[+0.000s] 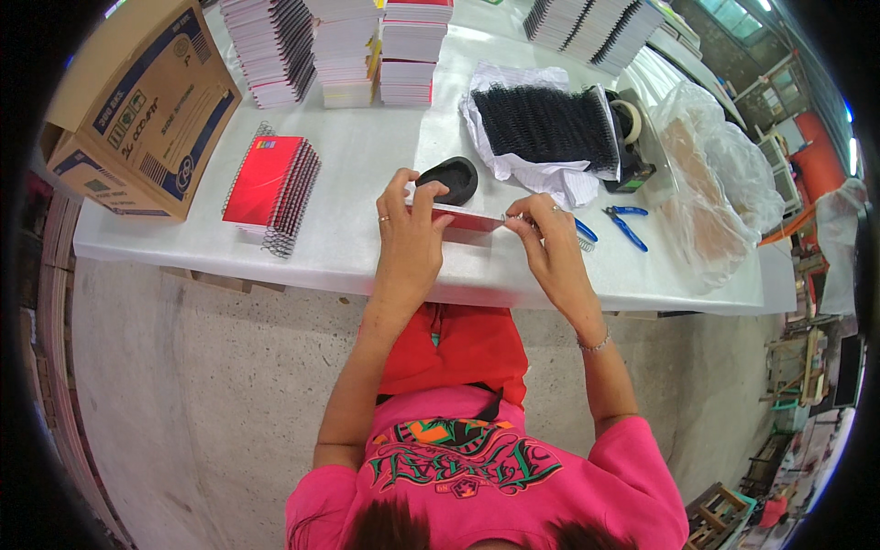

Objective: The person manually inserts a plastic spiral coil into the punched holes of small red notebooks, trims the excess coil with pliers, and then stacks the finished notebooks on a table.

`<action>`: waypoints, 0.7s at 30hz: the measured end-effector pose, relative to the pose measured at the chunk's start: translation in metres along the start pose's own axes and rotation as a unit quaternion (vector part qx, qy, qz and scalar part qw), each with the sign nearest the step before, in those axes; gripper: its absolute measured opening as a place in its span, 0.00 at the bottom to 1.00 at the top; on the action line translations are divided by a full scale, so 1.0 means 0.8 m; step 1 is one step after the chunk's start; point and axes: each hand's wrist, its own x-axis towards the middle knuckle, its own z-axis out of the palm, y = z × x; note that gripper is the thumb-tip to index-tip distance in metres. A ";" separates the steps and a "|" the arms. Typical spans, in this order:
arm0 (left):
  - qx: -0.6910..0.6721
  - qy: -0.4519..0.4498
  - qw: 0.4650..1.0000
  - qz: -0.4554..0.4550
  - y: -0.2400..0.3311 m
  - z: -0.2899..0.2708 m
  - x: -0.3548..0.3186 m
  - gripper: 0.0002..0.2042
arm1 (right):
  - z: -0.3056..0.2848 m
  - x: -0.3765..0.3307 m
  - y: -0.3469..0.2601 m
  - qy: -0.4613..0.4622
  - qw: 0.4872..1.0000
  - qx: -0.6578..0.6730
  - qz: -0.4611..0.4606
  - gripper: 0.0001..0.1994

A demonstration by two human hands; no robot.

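The red booklet point(474, 225) is partly covered by the left grip point(410, 243), and its cover faces cannot be read at this slant. What the right grip point(553, 247) pinches at its corner is too small to make out. Fingers hide part of the black dish point(456, 180). One blue tool point(585, 229) slips behind the right grip (only its handles show). The upper edge crops the book stacks point(346, 55) and cardboard box point(151, 115).

Big ol' cardboard box point(154, 115) sits on the counter's point(356, 206) left, and a crumpled clear bag point(720, 188) is over by the tape dispenser point(632, 167).
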 end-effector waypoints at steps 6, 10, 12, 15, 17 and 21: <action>-0.101 -0.020 0.992 -0.077 -0.020 -0.001 -0.006 0.12 | 0.010 0.010 -0.009 0.042 0.998 -0.028 -0.038 0.05; -0.131 -0.023 0.986 -0.101 -0.030 -0.011 -0.008 0.12 | 0.010 0.016 -0.010 -0.047 0.997 -0.046 -0.032 0.07; -0.133 -0.054 0.985 -0.092 -0.038 -0.031 -0.008 0.12 | 0.009 0.023 -0.010 -0.106 0.994 -0.008 -0.022 0.08; -0.132 -0.061 0.987 -0.071 -0.047 -0.072 -0.003 0.12 | 0.012 0.050 -0.006 -0.153 0.970 0.186 0.017 0.10; -0.124 -0.061 0.989 -0.052 -0.057 -0.082 0.000 0.14 | 0.031 0.062 0.019 -0.118 0.987 0.098 -0.049 0.12; -0.118 -0.056 0.990 -0.054 -0.068 -0.076 0.003 0.24 | 0.064 0.066 0.040 -0.118 0.989 0.033 -0.086 0.17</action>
